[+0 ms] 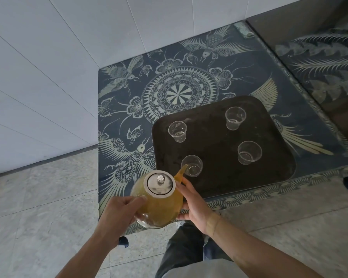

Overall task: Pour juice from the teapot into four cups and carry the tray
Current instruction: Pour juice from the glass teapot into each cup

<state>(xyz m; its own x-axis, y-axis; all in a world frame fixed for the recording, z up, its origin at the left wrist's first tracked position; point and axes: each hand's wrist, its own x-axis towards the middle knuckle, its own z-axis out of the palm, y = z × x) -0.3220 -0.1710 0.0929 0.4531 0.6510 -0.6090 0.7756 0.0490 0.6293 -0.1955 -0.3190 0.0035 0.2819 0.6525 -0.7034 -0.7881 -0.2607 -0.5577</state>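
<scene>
1. Where the white tiled wall (48, 77) meets the grey stone floor (38, 197), a dark tabletop (189, 63) stands, patterned with pale birds, flowers and a round medallion; a second patterned surface (319, 63) adjoins it beyond the tray's far right.
2. On the tabletop lies a dark tray (269, 177) carrying four clear cups: one (192, 165) at the tray's near left corner, one (177, 131) at its far left, one (235, 118) at its far right, one (249, 152) at its near right.
3. Whether any cup holds liquid is hard to make out; the teapot's handle is hidden.
4. Just off the tray's near left corner, the teapot (159, 205), glass, full of yellow juice and capped by a metal lid (160, 184), tilts with its spout over the nearest cup's rim.
5. Both hands hold the teapot: the left hand (119, 213) curls around its left side, the right hand (195, 205) cups its right side and underside, thumb up beside the spout.
</scene>
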